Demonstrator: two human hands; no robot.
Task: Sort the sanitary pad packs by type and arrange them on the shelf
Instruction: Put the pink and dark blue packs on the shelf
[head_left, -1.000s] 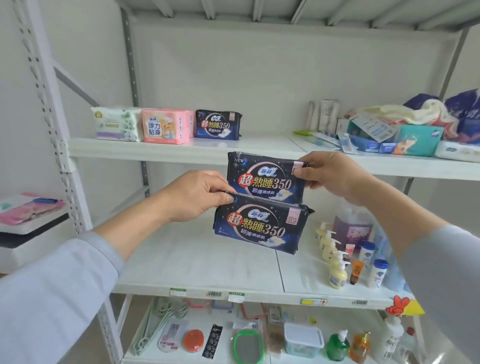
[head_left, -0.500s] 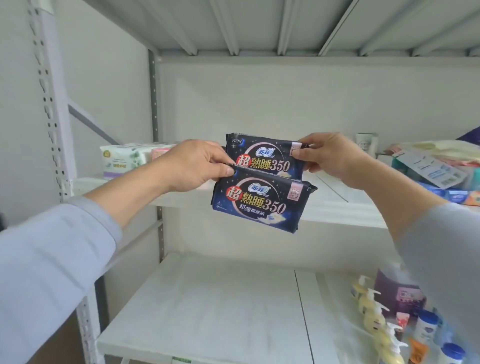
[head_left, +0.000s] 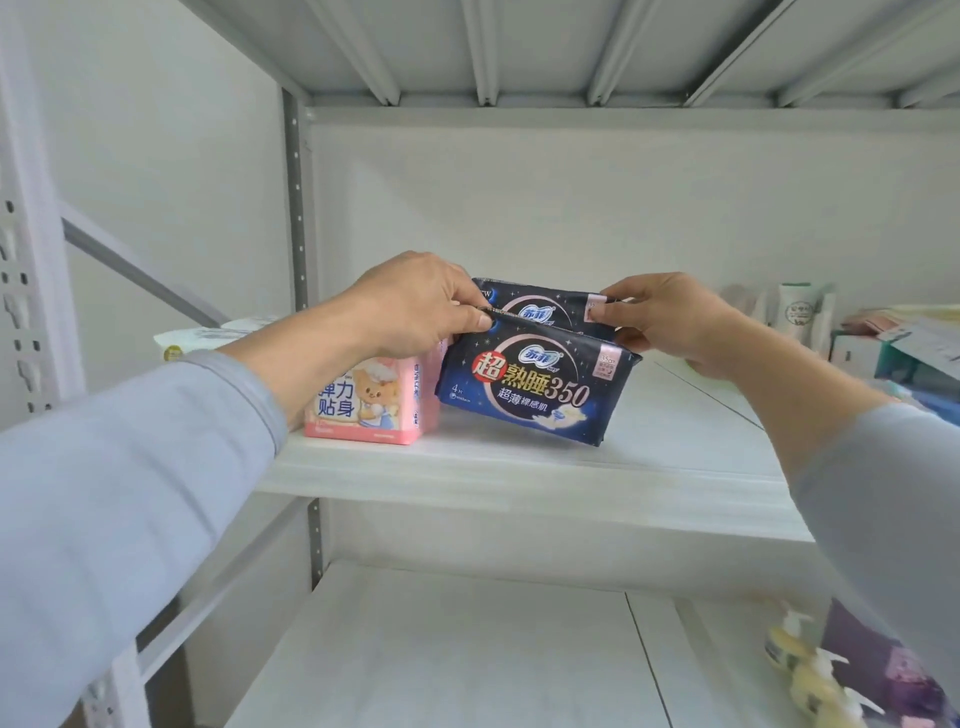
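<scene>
1. Two dark blue packs, held up at the white shelf (head_left: 519, 467), one in each hand.
2. Left hand (head_left: 415, 306): fingers curled, pinching the top left edge of the front dark blue pack (head_left: 535, 387).
3. Front pack tilted, its bottom edge touching or almost touching the shelf, just beside the pink pack (head_left: 371, 402).
4. Right hand (head_left: 670, 325): fingers and thumb pinching the top right corner of the back dark blue pack (head_left: 540, 309).
5. Back pack mostly hidden behind the front one. Cannot tell if it sits on the shelf yet.
6. Pink pack standing on the shelf, partly under the left wrist. Pale green pack (head_left: 208, 338) further left, mostly hidden by the arm.
7. Sorting looks partly done: pale, then pink, then dark blue going in next.
8. Things that could go wrong:
 - Front pack could flop forward off the shelf edge. Held by one thin edge only, and leaning.
 - Left wrist could bump the pink pack and knock it over. Very close to it.
 - Soft packs could slide apart and end up crooked if let go too soon.
 - Back pack could get pushed too far back and hide, so the row looks messy.
</scene>
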